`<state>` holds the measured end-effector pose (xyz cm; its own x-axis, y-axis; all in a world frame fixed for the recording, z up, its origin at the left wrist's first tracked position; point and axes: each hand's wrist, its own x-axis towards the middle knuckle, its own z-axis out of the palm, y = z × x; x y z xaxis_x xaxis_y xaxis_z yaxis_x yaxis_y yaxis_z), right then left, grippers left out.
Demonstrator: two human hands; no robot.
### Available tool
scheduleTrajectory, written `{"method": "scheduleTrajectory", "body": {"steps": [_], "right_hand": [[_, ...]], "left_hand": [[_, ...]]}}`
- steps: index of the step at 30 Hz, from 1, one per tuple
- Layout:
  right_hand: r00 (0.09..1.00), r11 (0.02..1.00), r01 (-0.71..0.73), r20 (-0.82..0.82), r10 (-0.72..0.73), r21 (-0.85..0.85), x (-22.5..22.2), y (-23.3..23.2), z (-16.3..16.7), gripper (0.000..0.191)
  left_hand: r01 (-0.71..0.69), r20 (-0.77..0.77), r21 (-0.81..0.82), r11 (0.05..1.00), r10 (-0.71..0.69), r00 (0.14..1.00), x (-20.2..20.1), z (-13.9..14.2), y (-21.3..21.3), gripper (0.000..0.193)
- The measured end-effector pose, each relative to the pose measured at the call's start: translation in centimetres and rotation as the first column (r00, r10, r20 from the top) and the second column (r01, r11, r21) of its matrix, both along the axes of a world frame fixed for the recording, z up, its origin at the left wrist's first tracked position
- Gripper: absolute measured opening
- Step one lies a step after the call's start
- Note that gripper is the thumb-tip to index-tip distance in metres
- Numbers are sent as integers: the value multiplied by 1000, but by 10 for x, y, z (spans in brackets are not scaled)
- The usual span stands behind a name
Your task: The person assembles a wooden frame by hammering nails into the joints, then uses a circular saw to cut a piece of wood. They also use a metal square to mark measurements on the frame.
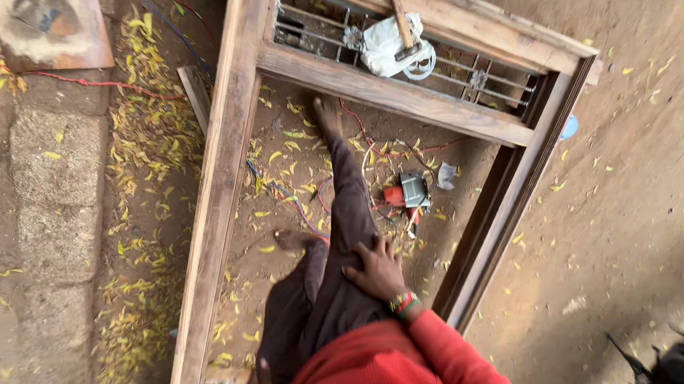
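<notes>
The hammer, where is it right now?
In the head view, the hammer lies at the top, on the white plastic bag over the metal grille of the wooden door frame.

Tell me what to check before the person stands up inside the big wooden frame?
1. Right hand resting flat on the leg, holding nothing: ok.
2. Left hand free: cannot tell, only partly in view.
3. Red power tool clear of the bare feet: ok, it lies beside the leg.
4. Cables clear of the feet: not ok, they run under the legs.
5. Hammer settled on the wooden frame: ok.
</notes>
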<state>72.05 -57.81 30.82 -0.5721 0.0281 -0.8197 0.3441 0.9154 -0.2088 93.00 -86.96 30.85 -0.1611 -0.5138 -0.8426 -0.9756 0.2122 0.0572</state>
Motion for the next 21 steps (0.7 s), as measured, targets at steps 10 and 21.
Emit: {"method": "scheduleTrajectory", "body": {"steps": [10, 21], "right_hand": [[978, 971, -205, -49, 200, -127, -236, 28, -22, 65], [959, 901, -278, -38, 282, -332, -348, 27, -31, 44]], "left_hand": [[-178, -28, 10, 984, 178, 984, -221, 27, 56, 56], [-308, -15, -27, 951, 307, 951, -227, 69, 106, 47]]}}
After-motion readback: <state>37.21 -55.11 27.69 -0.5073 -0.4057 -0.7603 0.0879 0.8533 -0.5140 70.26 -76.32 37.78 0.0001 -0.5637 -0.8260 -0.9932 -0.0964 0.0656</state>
